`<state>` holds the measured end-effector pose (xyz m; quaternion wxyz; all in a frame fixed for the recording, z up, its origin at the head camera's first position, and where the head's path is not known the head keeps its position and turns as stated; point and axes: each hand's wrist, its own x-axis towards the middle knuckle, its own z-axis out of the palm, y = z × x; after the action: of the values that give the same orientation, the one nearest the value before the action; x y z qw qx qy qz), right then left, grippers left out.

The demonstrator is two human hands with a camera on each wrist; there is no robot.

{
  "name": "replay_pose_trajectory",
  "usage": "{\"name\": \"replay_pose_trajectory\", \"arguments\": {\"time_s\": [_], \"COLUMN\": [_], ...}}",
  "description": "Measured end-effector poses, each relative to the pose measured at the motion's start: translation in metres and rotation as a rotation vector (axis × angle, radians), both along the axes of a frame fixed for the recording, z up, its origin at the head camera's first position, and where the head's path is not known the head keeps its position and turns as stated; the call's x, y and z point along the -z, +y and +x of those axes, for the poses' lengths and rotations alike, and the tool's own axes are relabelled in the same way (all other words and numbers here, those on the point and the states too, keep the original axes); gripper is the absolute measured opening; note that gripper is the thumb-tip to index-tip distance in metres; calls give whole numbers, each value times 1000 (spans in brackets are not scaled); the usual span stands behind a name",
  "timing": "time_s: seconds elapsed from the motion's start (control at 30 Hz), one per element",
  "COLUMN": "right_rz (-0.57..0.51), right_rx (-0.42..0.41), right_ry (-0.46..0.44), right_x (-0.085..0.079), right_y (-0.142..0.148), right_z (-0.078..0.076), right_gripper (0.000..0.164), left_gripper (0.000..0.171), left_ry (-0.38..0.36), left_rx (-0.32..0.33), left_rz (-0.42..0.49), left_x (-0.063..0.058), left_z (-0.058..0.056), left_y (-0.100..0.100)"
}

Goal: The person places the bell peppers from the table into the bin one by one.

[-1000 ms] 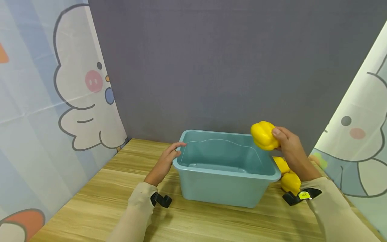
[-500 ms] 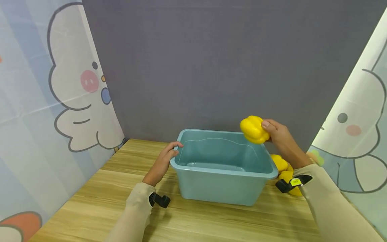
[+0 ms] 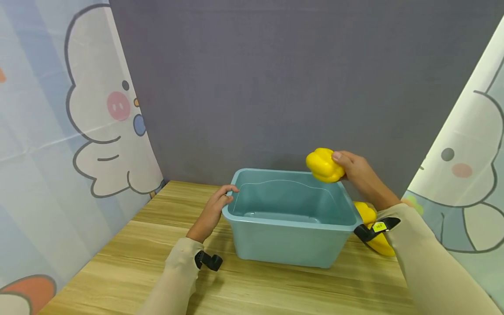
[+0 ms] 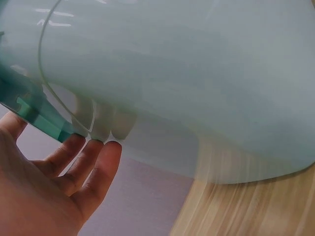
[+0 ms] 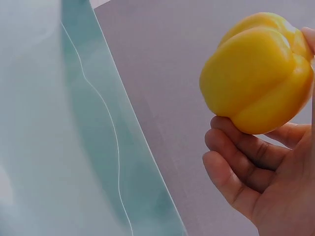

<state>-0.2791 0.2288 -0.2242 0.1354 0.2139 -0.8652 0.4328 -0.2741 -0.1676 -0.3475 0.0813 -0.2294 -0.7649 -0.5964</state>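
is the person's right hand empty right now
No, in the head view the right hand holds a yellow pepper.

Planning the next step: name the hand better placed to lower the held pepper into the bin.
The right hand, probably: it holds the pepper near the right end of the bin, while the left hand touches its left end.

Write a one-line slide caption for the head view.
The right hand holds up a yellow pepper near a blue bin while the left hand grips its rim.
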Motion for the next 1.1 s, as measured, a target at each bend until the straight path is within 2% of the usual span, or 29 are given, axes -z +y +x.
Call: {"name": "replay_pose_trajectory", "arguments": {"time_s": [0.23,0.43,0.9,1.1], "right_rz": [39,25,-13,-9], "right_rx": [-30,-48,-35,-49], "right_ry": [-25,-37,-80,-144], "right_x": [-9,-14,-15,-12], "right_y": [-1,-3,-25,-35], "right_z": [-2,-4,-23,-31], "right_gripper": [55,56,63,67], "left_gripper": [30,30,30,30], "left_ry": [-3,2,-6,-6], "left_rx": [7,8,7,-4], "left_rz": [-1,-2,-8,-7], "left_x": [-1,0,0,1], "left_z": [0,0,2,3], "left_y": [-1,1,4,5]}}
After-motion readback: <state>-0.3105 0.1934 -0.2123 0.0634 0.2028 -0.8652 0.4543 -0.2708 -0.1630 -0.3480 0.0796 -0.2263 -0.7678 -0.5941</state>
